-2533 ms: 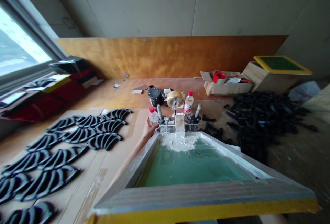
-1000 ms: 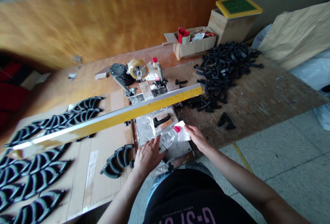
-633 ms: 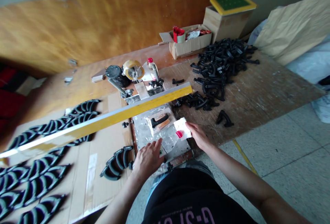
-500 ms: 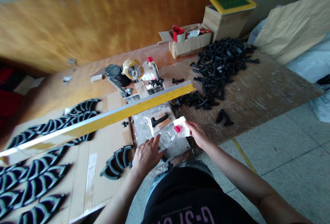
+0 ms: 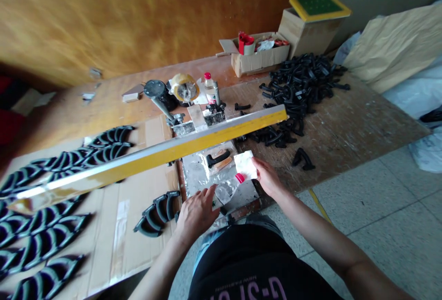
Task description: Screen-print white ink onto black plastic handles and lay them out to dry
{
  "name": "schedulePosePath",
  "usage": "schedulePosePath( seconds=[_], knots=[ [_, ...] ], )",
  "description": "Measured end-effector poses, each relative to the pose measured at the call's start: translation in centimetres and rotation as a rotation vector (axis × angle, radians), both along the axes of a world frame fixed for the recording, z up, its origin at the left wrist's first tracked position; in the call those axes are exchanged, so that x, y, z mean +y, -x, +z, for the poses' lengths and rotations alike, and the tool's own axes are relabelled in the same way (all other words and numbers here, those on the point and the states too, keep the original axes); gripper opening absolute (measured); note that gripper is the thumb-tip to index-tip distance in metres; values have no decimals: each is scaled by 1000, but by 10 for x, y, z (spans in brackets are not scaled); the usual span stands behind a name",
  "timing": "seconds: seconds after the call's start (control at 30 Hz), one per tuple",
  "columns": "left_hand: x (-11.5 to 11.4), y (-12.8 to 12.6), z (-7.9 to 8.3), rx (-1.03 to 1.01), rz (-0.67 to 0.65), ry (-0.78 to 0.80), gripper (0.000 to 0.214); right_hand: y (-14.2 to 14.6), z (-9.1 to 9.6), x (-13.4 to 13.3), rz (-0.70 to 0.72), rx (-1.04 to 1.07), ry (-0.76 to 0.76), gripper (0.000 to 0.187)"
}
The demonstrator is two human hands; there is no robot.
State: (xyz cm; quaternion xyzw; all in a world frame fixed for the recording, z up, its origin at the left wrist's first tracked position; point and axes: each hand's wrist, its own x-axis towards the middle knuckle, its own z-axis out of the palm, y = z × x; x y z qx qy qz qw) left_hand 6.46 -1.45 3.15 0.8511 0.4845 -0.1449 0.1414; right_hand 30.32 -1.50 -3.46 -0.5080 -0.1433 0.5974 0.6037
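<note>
My right hand (image 5: 267, 175) pinches a folded white cloth or paper (image 5: 245, 164) by its right edge. My left hand (image 5: 198, 210) is curled at the lower end of a clear plastic bottle (image 5: 226, 191), its grip partly hidden. The bottle lies tilted, its red cap (image 5: 239, 178) at the lower edge of the white piece. Just beyond, a black curved handle (image 5: 218, 158) rests on a tan holder fixed to the plastic-covered work plate (image 5: 196, 178). A long yellow-and-grey bar (image 5: 193, 146) passes above the plate.
Curved black handles stand in rows (image 5: 51, 235) on cardboard (image 5: 138, 199) at left, with a small group (image 5: 159, 215) nearer me. A heap of black handles (image 5: 304, 83) lies at right. Behind are a tape roll (image 5: 186, 89), a red-capped bottle (image 5: 209, 89) and an open carton (image 5: 258, 60).
The long bar has shifted to the right, and its right end reaches farther. The red cap has come down from the middle of the white piece to its edge. My view has shifted slightly.
</note>
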Motion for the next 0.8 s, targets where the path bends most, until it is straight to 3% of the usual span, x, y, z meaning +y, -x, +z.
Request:
schedulePosePath(
  seconds=[0.33, 0.5, 0.67, 0.8],
  knots=[
    [3, 26, 0, -24, 52, 59, 61, 22, 9, 15, -58, 50, 16, 40],
    [7, 44, -2, -181, 119, 69, 62, 31, 14, 19, -33, 105, -10, 36],
    [11, 70, -6, -610, 380, 259, 64, 36, 22, 22, 80, 256, 0, 33],
    [16, 97, -15, -1039, 714, 360, 57, 36, 25, 19, 70, 246, -8, 26]
  ],
)
